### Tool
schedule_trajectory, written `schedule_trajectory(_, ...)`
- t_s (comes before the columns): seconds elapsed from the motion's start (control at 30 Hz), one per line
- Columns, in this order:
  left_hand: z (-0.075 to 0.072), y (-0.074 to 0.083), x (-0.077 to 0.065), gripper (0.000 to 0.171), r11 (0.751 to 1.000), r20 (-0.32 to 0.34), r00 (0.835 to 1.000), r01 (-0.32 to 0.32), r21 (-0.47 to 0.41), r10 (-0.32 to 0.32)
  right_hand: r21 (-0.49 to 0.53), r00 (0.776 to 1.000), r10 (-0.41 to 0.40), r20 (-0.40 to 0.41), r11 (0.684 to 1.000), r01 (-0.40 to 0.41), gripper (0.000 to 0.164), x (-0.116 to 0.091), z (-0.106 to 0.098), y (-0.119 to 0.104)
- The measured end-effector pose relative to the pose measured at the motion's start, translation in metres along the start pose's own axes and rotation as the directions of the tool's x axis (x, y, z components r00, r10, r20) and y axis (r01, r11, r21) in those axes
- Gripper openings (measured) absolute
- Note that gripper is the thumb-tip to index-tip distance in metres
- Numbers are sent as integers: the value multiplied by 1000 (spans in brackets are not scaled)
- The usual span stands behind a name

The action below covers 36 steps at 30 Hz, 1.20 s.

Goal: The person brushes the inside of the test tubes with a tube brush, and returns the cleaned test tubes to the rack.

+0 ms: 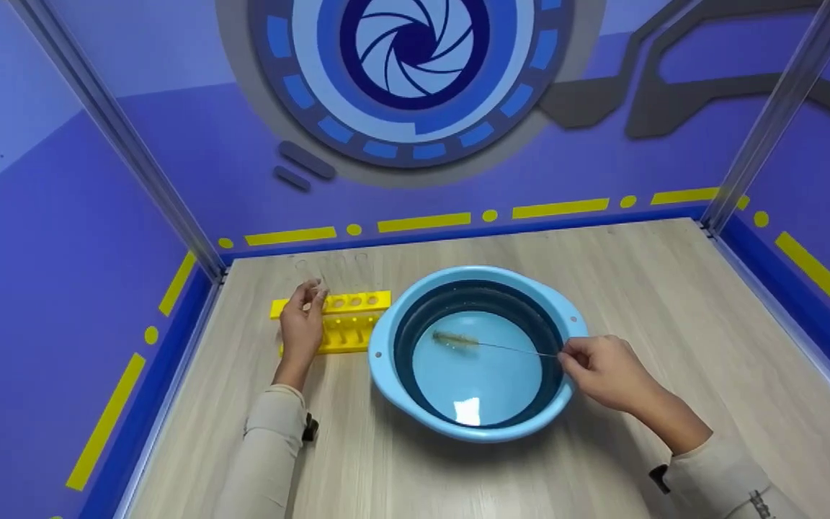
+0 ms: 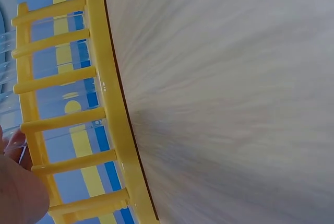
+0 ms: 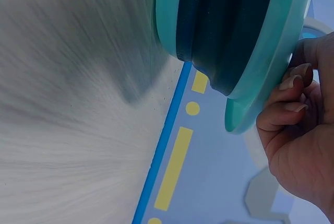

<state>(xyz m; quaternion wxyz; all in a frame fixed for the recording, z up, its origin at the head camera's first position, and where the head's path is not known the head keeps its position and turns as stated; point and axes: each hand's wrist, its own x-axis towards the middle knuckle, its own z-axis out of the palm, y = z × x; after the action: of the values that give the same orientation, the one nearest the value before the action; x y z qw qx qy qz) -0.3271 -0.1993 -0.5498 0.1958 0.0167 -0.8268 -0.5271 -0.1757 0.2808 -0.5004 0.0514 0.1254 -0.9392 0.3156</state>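
Observation:
At the yellow test tube rack (image 1: 357,347), my left hand (image 1: 302,328) pinches a clear test tube (image 1: 320,285) by its upper part. Several more clear test tubes stand in the rack; their outlines are faint in the head view. My right hand (image 1: 609,371) holds the thin wire handle of a test tube brush (image 1: 456,339) at the right rim of a blue basin (image 1: 385,389). The bristles lie in the water inside the basin. In the right wrist view, the fingers (image 3: 284,114) curl beside the basin's outer rim, and the brush is hidden.
The basin stands on a wood-grain table (image 1: 400,472), just right of the rack. Purple-blue printed panels (image 1: 170,166) rise at the back and both sides, with metal posts (image 1: 116,122) at the corners.

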Motion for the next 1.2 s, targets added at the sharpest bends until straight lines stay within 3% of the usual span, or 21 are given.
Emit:
schedule_trajectory(0.57, 2, -6, 0, 20, 999, -48, 999, -22, 26, 23, -77, 989, 71, 132, 995, -61, 19, 18, -6, -8)
schedule_trajectory(0.9, 7, -7, 2, 21, 997, -46, 997, -61, 39, 63, -95, 997, 30, 64, 995, -24, 22, 16, -9, -3)
schedule_trajectory(1.2, 5, -9, 0, 17, 998, -28, 999, -35, 47, 37, -69, 995, 55, 87, 996, -49, 19, 17, -5, -2)
